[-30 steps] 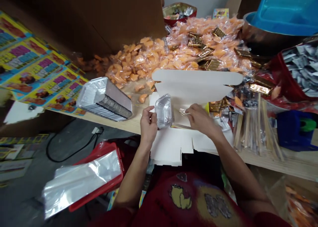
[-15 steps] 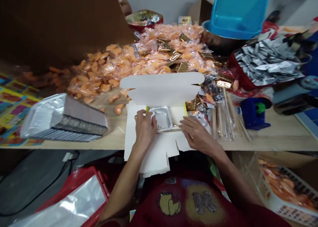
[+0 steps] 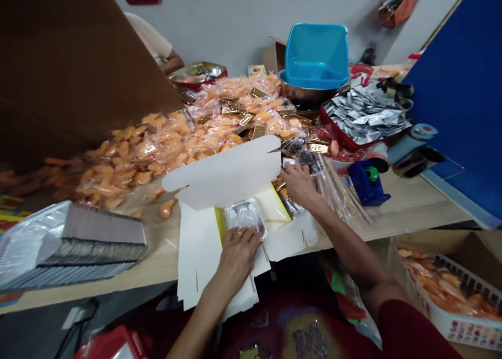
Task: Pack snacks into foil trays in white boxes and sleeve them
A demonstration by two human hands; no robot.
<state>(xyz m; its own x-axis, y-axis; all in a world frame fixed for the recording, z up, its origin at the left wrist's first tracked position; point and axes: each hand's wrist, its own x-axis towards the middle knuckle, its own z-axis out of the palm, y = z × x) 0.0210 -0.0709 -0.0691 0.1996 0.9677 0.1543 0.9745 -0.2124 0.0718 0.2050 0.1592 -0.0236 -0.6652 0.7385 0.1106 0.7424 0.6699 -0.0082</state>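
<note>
An unfolded white cardboard box [image 3: 219, 181] with yellow inner edges lies in front of me, its long flap raised at the back. In its middle sits a small foil tray [image 3: 247, 212]. My left hand [image 3: 240, 251] has its fingers bent together over the tray's near rim; the thumb is hidden. Beyond the box's right edge, my right hand [image 3: 301, 185] reaches into small dark and gold packets, fingers curled. Something whitish shows at its fingertips, too small to name. Close by lie gold packets [image 3: 319, 145] and a bundle of wrapped wooden sticks [image 3: 341, 186].
Bagged orange pieces [image 3: 133, 155] cover the table's back. A stack of foil trays [image 3: 98, 238] stands left, below a large brown cardboard panel [image 3: 78, 60]. Rightward are a red box of silver sachets [image 3: 364, 115], a blue tape dispenser [image 3: 366, 183] and a blue basin [image 3: 316, 55].
My right hand has moved from the box's right side out to the packets behind it. My left hand has shifted to the tray's near rim. The box is turned, and the view has swung right.
</note>
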